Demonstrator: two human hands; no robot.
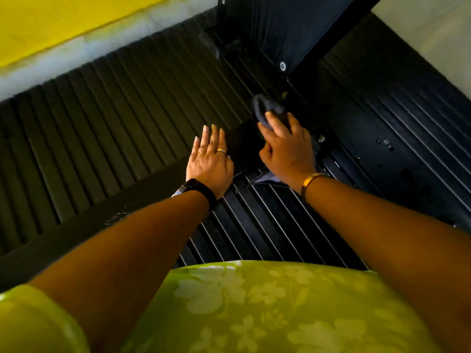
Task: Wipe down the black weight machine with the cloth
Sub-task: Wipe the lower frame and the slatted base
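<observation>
The black weight machine fills the view — ribbed, dull at left, glossy at right. The dark cloth, bunched at centre, is clutched by the right hand, fingers curled. The left hand lies flat on the machine, fingers straight, just left. The cloth's edges blur into the black.

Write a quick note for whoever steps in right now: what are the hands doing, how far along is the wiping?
Left hand: open, fingers straight, flat on the base bar of the black weight machine.
Right hand: grips the dark cloth, pressing it on the frame at the bar's far end.
Done: cannot tell what is already wiped.
Left: wipe the bar and the rest of the machine.
</observation>
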